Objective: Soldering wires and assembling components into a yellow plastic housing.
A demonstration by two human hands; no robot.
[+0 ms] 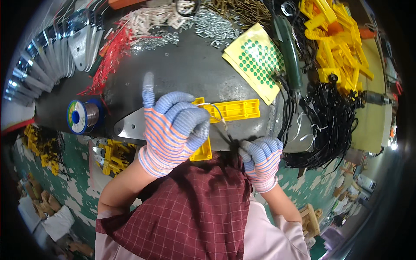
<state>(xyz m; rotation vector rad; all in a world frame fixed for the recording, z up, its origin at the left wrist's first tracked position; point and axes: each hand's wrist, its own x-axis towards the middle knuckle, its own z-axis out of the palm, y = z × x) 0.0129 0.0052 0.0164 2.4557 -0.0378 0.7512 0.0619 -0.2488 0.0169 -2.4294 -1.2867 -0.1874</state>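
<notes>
Both of my hands wear striped knit gloves. My left hand (175, 125) is closed over a yellow plastic housing (238, 110), its index finger stretched away from the rest. From under that hand a silver metal plate with holes (130, 125) sticks out to the left; whether it joins the housing is hidden. A thin white wire (220, 113) loops over the housing and runs to a black cable (234, 145). My right hand (262, 162), at the table's near edge, has its fingers pinched together on this cable.
A solder spool (77, 117) stands at left, metal plates (80, 47) behind it. Red wires (108, 65), silver pins (212, 26) and brass screws (242, 13) lie at the back. A yellow sticker sheet (255, 63), green tool (288, 52), yellow housings (338, 43) and black cables (329, 125) fill the right.
</notes>
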